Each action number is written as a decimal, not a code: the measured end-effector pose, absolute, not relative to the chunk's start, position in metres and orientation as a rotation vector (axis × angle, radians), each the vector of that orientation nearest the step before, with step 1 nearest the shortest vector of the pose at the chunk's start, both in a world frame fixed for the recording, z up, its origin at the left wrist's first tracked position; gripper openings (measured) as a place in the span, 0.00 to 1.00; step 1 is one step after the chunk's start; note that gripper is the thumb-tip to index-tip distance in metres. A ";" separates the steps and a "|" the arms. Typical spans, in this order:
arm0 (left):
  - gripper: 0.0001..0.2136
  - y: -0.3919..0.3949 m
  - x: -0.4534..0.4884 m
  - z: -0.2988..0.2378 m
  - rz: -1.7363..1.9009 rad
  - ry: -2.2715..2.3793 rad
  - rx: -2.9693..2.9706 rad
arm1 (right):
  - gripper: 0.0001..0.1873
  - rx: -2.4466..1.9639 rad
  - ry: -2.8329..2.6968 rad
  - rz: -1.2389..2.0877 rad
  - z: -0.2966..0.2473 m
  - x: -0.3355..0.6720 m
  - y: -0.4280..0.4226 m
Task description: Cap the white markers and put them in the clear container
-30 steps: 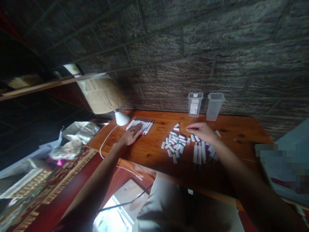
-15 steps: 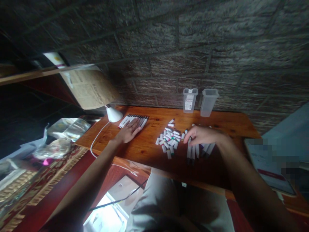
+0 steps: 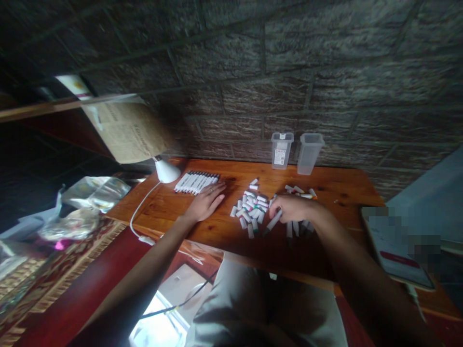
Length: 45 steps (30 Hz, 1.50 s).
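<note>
My left hand (image 3: 207, 202) lies with fingers stretched out at the right end of a neat row of markers (image 3: 197, 182), white-bodied with dark ends. My right hand (image 3: 291, 207) is closed on a marker (image 3: 274, 220), which slants down toward the table's front edge. Just left of that hand is a heap of short white caps (image 3: 251, 208), some with coloured ends. More loose markers (image 3: 295, 228) lie under and in front of my right hand, partly hidden by it. Several other white pieces (image 3: 300, 190) lie behind it.
Two clear plastic containers (image 3: 282, 152) stand against the brick wall at the back of the wooden table (image 3: 217, 236). A lamp (image 3: 168, 172) with a paper shade stands at the left, its cord running over the edge. A tablet (image 3: 396, 250) lies at the right.
My left hand has slid right, off the middle of the marker row to its right end. My right hand has moved slightly left and now holds a marker at a slant.
</note>
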State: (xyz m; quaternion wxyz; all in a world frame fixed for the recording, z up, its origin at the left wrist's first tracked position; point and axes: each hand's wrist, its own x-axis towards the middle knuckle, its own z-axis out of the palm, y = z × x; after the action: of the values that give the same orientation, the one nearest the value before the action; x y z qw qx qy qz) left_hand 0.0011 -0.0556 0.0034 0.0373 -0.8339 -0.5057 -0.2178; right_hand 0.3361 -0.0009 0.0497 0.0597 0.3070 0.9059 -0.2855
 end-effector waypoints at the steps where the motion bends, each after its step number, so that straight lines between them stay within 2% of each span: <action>1: 0.20 -0.057 0.006 0.002 -0.760 -1.516 -2.548 | 0.19 0.921 2.754 -0.841 0.049 0.334 -0.002; 5: 0.17 -0.064 0.019 0.000 -1.077 -1.534 -2.323 | 0.16 0.881 2.831 -0.780 0.051 0.331 -0.007; 7: 0.18 -0.068 0.021 0.001 -1.134 -1.616 -2.220 | 0.15 0.854 2.862 -0.885 0.054 0.334 -0.009; 13: 0.16 -0.072 0.030 0.011 -1.315 -1.766 -2.079 | 0.15 1.023 2.735 -1.777 0.061 0.342 0.000; 18: 0.15 -0.061 0.074 0.027 -2.013 -1.838 -1.839 | 0.19 1.329 2.562 -2.294 0.057 0.336 0.007; 21: 0.14 -0.055 0.108 0.039 -2.241 -1.890 -2.004 | 0.24 1.567 2.421 -2.408 0.054 0.332 0.007; 24: 0.15 -0.049 0.130 0.048 -2.389 -1.958 -2.107 | 0.26 1.595 2.393 -2.433 0.055 0.328 0.004; 29: 0.16 -0.043 0.141 0.053 -2.474 -2.138 -2.202 | 0.23 1.601 2.447 -2.473 0.060 0.323 -0.001; 34: 0.14 -0.044 0.146 0.051 -2.561 -2.095 -2.355 | 0.20 1.505 2.510 -2.526 0.062 0.319 -0.005; 37: 0.16 -0.041 0.134 0.054 -2.453 -2.137 -2.319 | 0.20 1.534 2.511 -2.474 0.062 0.319 -0.005; 40: 0.18 -0.030 0.096 0.062 -2.097 -2.099 -2.275 | 0.21 1.594 2.475 -2.382 0.059 0.322 -0.002; 42: 0.19 -0.023 0.064 0.069 -1.590 -2.145 -2.336 | 0.22 1.632 2.485 -2.340 0.054 0.323 0.001; 45: 0.17 -0.014 0.027 0.074 -0.480 -2.353 -2.146 | 0.22 1.634 2.521 -2.285 0.049 0.323 0.004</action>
State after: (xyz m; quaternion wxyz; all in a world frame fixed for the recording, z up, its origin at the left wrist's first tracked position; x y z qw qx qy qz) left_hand 0.0266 -0.0142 0.0741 -0.0396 -0.6658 -0.7301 -0.1488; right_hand 0.3230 0.0038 0.0487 -0.3111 0.4114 0.6348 -0.5754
